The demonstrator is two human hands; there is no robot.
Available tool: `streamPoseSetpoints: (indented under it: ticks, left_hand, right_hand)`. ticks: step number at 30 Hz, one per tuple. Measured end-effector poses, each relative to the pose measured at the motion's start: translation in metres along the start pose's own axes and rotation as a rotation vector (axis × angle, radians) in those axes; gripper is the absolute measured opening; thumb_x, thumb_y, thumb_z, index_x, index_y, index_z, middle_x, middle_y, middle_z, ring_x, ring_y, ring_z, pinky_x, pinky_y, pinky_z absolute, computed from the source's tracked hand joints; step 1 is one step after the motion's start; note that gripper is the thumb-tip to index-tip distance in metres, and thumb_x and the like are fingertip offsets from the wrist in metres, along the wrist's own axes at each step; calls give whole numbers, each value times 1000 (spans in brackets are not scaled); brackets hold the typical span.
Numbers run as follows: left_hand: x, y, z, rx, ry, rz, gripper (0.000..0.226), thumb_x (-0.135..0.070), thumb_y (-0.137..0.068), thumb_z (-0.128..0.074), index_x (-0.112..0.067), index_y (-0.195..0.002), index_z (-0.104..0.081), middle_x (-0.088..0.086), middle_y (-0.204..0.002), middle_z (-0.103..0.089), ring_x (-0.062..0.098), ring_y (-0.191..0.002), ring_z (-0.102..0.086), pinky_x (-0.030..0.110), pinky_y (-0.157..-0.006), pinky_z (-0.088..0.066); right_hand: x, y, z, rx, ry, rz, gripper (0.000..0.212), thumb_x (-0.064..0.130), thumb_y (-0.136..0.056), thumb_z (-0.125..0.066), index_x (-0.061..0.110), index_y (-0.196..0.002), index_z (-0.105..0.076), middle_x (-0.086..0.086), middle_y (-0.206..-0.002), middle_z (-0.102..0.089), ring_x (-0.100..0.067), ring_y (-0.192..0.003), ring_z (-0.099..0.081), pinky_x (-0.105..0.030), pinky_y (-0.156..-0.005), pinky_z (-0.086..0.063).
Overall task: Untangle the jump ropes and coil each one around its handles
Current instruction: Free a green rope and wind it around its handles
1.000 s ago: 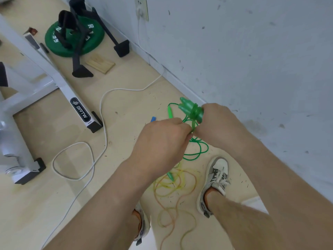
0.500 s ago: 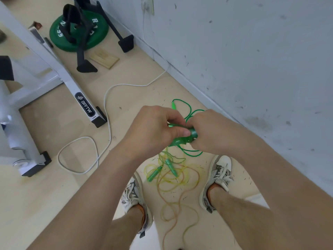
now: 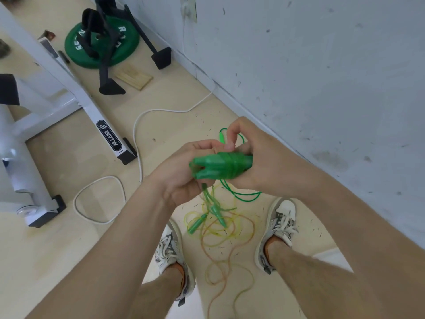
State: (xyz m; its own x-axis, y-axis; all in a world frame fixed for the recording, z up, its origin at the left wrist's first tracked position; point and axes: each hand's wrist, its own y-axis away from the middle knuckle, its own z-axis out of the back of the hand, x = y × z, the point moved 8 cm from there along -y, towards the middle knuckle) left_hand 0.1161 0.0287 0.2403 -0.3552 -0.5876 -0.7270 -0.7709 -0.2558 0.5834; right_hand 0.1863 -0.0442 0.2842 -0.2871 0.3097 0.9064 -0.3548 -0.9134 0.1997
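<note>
Two green jump-rope handles (image 3: 220, 165) lie side by side, wrapped in several turns of thin green cord. My right hand (image 3: 255, 155) grips their right end and pinches the cord above them. My left hand (image 3: 181, 173) holds the handles from the left and below. A loose green cord loop (image 3: 243, 195) hangs under them. On the floor between my shoes lies a second rope, a yellow-orange tangle (image 3: 220, 231) with green handles (image 3: 197, 223).
A white cable (image 3: 138, 134) snakes across the floor from a wall socket. A white machine frame (image 3: 87, 107) stands at left. A green weight plate (image 3: 101, 42) with a black stand sits at the back. The wall runs along the right.
The handle bundle has turned from upright to lying sideways and come lower, toward me. My right hand has moved from behind it to its right end. The second rope's handles came into view.
</note>
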Motion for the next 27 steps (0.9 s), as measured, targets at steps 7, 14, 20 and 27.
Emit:
streamPoseSetpoints:
  ticks: [7, 14, 20, 27]
  left_hand:
    - [-4, -4, -4, -116, -154, -230, 28, -5, -95, -53, -12, -73, -70, 1, -56, -54, 8, -44, -31, 16, -41, -23]
    - [-20, 13, -27, -254, -1370, -625, 26, -34, -91, -47, -22, -83, -69, -4, -62, -54, 14, -61, -52, 31, -58, -43]
    - [-25, 21, -40, -235, -1589, -805, 34, -35, -88, -38, -16, -77, -63, -4, -66, -50, 25, -62, -56, 38, -52, -46]
    - [-33, 27, -38, -162, -1396, -842, 8, -24, -74, -65, -21, -77, -71, -8, -70, -66, 8, -64, -55, 27, -62, -43]
  right_hand:
    - [-31, 0, 15, -143, -459, -278, 40, -13, -78, -62, 13, -105, -48, 2, -53, -41, -12, -46, -32, -24, -46, -25]
    - [-56, 3, 18, -211, -646, -503, 20, -7, -80, -51, 11, -86, -46, -6, -62, -46, -13, -51, -34, -23, -47, -23]
    - [-54, -2, 18, -130, 91, -427, 20, 12, -91, -51, 13, -108, -40, -6, -77, -53, -20, -64, -48, -30, -54, -36]
    - [-66, -5, -21, 165, 677, -372, 36, 17, -78, -52, 17, -113, -45, -5, -99, -60, -26, -82, -59, -37, -65, -50]
